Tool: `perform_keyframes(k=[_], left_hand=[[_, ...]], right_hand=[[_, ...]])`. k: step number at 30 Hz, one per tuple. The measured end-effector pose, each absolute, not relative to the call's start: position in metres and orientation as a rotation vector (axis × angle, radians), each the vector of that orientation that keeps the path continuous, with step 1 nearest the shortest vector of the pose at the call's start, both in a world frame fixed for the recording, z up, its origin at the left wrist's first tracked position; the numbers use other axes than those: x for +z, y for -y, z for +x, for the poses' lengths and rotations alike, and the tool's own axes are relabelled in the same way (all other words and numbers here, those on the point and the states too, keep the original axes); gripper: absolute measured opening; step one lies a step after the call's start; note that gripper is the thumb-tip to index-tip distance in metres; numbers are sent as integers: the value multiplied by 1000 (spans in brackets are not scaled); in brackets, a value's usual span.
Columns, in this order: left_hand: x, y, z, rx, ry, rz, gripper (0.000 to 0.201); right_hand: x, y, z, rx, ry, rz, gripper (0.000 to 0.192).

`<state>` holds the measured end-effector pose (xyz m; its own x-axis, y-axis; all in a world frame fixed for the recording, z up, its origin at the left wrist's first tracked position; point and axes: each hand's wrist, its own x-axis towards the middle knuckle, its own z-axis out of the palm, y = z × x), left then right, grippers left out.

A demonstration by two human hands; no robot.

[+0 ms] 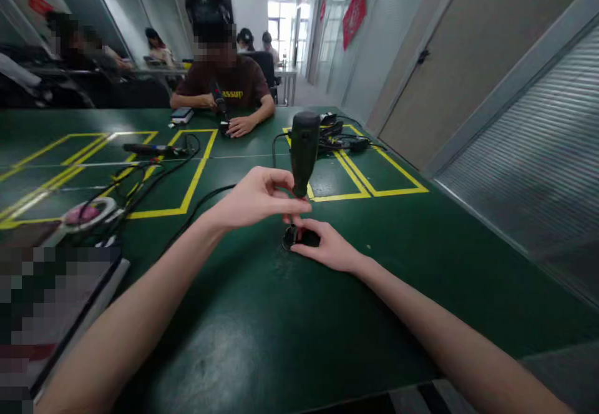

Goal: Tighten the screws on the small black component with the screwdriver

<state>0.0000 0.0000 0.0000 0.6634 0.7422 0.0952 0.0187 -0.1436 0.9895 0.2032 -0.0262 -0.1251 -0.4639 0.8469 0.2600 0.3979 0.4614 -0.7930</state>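
Observation:
My left hand [264, 198] is closed round the narrow lower end of a black screwdriver [305, 145]. The thick handle points up, and it looks like a powered one. Its tip is hidden behind my fingers. Just below, my right hand [330, 245] pinches a small dark round part [289, 238] against the green table [299, 320]. A thin ring-like rim shows on that part, but its kind is unclear. The screwdriver stands nearly upright over it. Whether tip and part touch cannot be made out.
Across the table a person [229, 83] holds a similar dark tool over a small part. Black cables [332, 136] lie bunched behind the screwdriver. Another corded tool [154, 150] and a white tape roll [88, 214] are at left. Yellow tape [196, 180] marks rectangles. A blurred-out object fills the near left corner.

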Motion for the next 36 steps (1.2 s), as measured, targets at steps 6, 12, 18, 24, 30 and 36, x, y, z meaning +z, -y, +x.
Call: perform_keyframes(k=[6,12,18,24,30,36], left_hand=[[2,-3,-6,656,-637,1610,26],[3,-6,-10,616,-605,1623,23],[-1,-7,-9,648,-592,1623,26],[-3,-8,-10,663,-629,1672,26],[-2,-7,-10,677,-643,1716,25],[-3,-7,-10,682,-665,1759,25]], right_hand=[[-121,29,203,875,2060,-1039,22],[-119,29,204,872,2069,-1043,19],[-122,28,204,855,2072,-1051,21],[-122,28,205,855,2079,-1061,23],[-123,28,204,857,2074,-1063,22],[-123,28,203,861,2073,-1058,22]])
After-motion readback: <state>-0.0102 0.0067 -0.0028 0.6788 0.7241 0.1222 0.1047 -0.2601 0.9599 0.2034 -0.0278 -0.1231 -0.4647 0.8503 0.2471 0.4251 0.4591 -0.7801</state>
